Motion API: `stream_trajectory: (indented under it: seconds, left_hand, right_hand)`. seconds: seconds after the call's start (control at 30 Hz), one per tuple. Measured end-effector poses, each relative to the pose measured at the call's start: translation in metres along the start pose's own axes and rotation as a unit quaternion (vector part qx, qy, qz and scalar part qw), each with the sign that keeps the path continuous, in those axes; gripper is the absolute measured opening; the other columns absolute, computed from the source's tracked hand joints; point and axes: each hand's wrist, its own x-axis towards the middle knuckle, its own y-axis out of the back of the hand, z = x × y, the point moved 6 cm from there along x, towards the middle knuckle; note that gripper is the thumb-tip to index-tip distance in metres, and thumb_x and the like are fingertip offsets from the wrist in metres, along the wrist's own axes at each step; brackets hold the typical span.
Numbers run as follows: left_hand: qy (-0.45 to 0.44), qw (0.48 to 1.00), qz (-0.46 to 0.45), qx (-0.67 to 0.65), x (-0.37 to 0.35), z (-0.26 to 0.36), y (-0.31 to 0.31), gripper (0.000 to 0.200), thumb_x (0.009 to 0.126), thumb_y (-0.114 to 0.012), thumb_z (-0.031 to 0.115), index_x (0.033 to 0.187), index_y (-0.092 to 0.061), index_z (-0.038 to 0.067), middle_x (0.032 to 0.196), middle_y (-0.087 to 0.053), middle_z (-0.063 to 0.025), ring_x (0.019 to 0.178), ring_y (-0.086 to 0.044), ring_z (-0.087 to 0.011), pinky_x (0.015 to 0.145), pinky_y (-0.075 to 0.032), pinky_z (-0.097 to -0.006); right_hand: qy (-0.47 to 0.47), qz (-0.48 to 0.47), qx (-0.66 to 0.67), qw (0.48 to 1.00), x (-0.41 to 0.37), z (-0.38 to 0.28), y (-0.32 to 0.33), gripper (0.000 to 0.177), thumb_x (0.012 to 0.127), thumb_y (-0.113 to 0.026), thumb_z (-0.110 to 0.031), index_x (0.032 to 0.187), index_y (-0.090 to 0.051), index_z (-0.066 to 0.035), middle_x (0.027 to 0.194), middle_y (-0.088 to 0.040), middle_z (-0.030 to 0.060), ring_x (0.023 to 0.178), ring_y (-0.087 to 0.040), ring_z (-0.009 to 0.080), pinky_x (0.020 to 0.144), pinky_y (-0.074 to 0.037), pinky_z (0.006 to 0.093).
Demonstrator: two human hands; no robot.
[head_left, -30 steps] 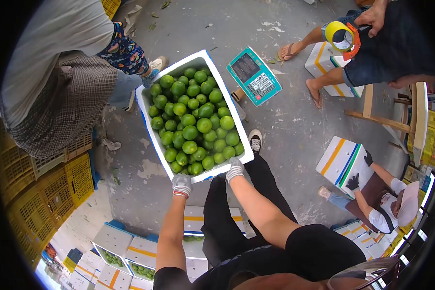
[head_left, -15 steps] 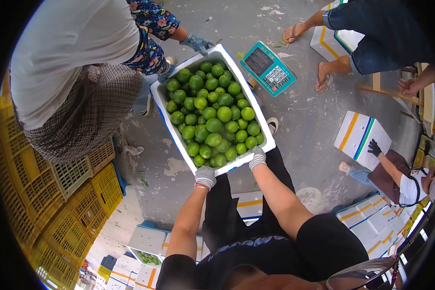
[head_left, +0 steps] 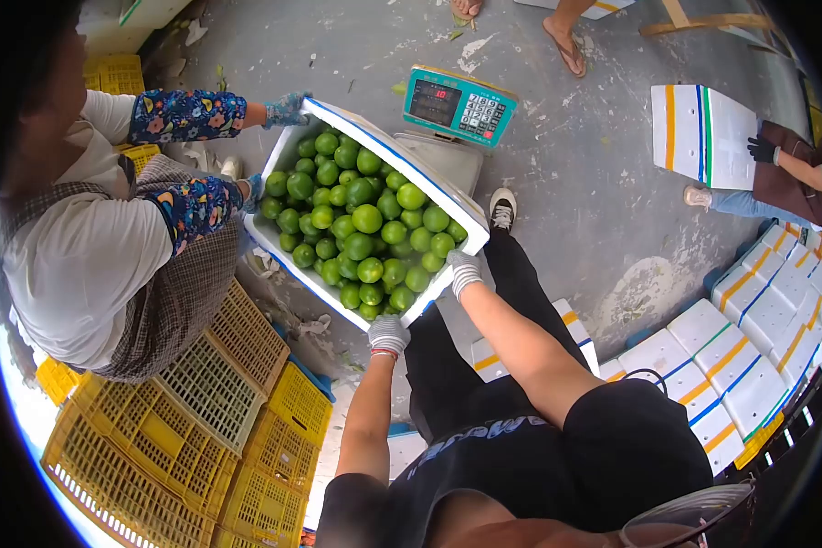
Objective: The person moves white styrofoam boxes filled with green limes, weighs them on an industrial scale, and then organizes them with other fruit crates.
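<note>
A white foam box (head_left: 432, 185) full of green limes (head_left: 361, 219) is held between me and a co-worker, tilted to the left. My left hand (head_left: 389, 334), in a grey striped glove, grips its near corner. My right hand (head_left: 464, 271), gloved alike, grips the right end of the near side. The co-worker's patterned-gloved hands (head_left: 288, 110) hold the far side. Beyond the box stands a teal weighing scale (head_left: 459, 105) with red digits lit. Its metal platform (head_left: 457, 164) shows partly behind the box.
Yellow plastic crates (head_left: 137, 447) are stacked at the lower left. White foam boxes (head_left: 740, 356) fill the lower right. At the right, another person in a black glove holds a closed foam box (head_left: 703, 137). A sandalled foot (head_left: 566, 47) and a wooden frame (head_left: 703, 25) are at the top.
The lime box has shifted left and turned, its far end swinging toward the co-worker. More of the scale's platform shows beside it. The view has turned too. Both my hands keep their grip.
</note>
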Motion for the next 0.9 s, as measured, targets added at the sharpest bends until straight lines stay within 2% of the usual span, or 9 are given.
stream_trajectory:
  seconds: [0.07,0.1,0.23,0.3,0.37,0.67,0.73,0.83,0.9]
  left_hand:
    - [-0.003,0.999,0.035,0.027,0.010,0.003,0.005,0.036,0.071,-0.059,0.037,0.092,-0.064,0.008,0.094,-0.063,-0.0153,0.091,-0.059,-0.0281,0.078,-0.049,-0.0387]
    - [0.001,0.999,0.033,0.027,0.008,0.001,0.004,0.036,0.072,-0.059,0.037,0.091,-0.064,0.008,0.094,-0.063,-0.0151,0.090,-0.059,-0.0282,0.077,-0.049,-0.0388]
    - [0.003,0.993,0.091,0.081,0.017,-0.034,0.017,0.033,0.071,-0.059,0.037,0.088,-0.065,0.009,0.090,-0.064,-0.0143,0.087,-0.061,-0.0281,0.076,-0.049,-0.0403]
    - [0.013,0.992,0.071,0.102,0.023,-0.069,0.041,0.030,0.072,-0.059,0.032,0.090,-0.065,0.009,0.091,-0.064,-0.0141,0.088,-0.061,-0.0284,0.076,-0.049,-0.0391]
    - [0.042,0.989,0.096,0.101,0.031,-0.101,0.085,0.027,0.071,-0.056,0.025,0.089,-0.067,0.009,0.092,-0.064,-0.0148,0.089,-0.061,-0.0291,0.078,-0.049,-0.0392]
    - [-0.002,0.966,0.228,0.124,0.206,-0.228,0.287,0.025,0.070,-0.060,0.027,0.086,-0.067,0.009,0.087,-0.065,-0.0145,0.086,-0.062,-0.0290,0.076,-0.049,-0.0383]
    - [0.012,0.956,0.258,0.136,0.258,-0.223,0.332,0.026,0.071,-0.060,0.026,0.089,-0.066,0.009,0.090,-0.064,-0.0135,0.087,-0.061,-0.0291,0.078,-0.049,-0.0379]
    - [0.037,0.958,0.283,0.000,0.338,-0.269,0.367,0.028,0.072,-0.060,0.026,0.096,-0.065,0.013,0.096,-0.063,-0.0108,0.091,-0.059,-0.0289,0.081,-0.047,-0.0370]
    - [0.002,0.897,0.441,-0.017,0.360,-0.286,0.383,0.031,0.072,-0.061,0.025,0.101,-0.064,0.013,0.100,-0.062,-0.0119,0.093,-0.059,-0.0296,0.083,-0.046,-0.0361]
  right_hand:
    - [-0.041,-0.046,-0.055,0.997,0.036,0.016,-0.009,0.036,0.068,-0.064,-0.014,0.099,-0.057,0.003,0.092,-0.061,0.0149,0.078,-0.060,0.0235,0.067,-0.049,0.0367]
    - [0.029,-0.041,-0.084,0.995,0.052,0.022,-0.018,0.036,0.067,-0.064,-0.015,0.098,-0.058,0.002,0.089,-0.062,0.0144,0.074,-0.060,0.0225,0.066,-0.048,0.0365]
    - [0.086,0.032,0.044,0.995,0.013,0.015,-0.041,0.035,0.066,-0.064,-0.014,0.096,-0.058,0.001,0.081,-0.062,0.0125,0.067,-0.059,0.0224,0.066,-0.047,0.0341]
    - [-0.038,-0.150,0.018,0.988,0.029,0.041,-0.099,0.053,0.063,-0.065,-0.005,0.113,-0.047,-0.002,0.094,-0.061,0.0142,0.078,-0.059,0.0244,0.069,-0.047,0.0356]
    - [0.041,-0.071,0.098,0.992,-0.056,-0.019,-0.103,0.060,0.061,-0.066,-0.006,0.116,-0.043,-0.001,0.099,-0.060,0.0152,0.082,-0.059,0.0251,0.072,-0.047,0.0350]
    - [0.055,-0.068,0.071,0.994,-0.012,-0.156,-0.366,0.065,0.061,-0.068,-0.014,0.115,-0.038,0.007,0.102,-0.056,0.0217,0.086,-0.060,0.0301,0.076,-0.048,0.0380]
    - [0.137,-0.102,0.185,0.968,0.015,-0.194,-0.405,0.064,0.063,-0.065,-0.011,0.118,-0.037,0.007,0.103,-0.056,0.0223,0.087,-0.060,0.0293,0.078,-0.047,0.0379]
    - [0.187,-0.177,0.131,0.957,0.065,-0.219,-0.484,0.064,0.062,-0.068,-0.012,0.116,-0.040,0.007,0.109,-0.055,0.0207,0.097,-0.056,0.0285,0.085,-0.044,0.0361]
    - [0.319,-0.137,0.108,0.932,0.094,-0.225,-0.502,0.060,0.070,-0.069,-0.027,0.118,-0.045,-0.001,0.104,-0.057,0.0141,0.084,-0.058,0.0256,0.078,-0.046,0.0343]
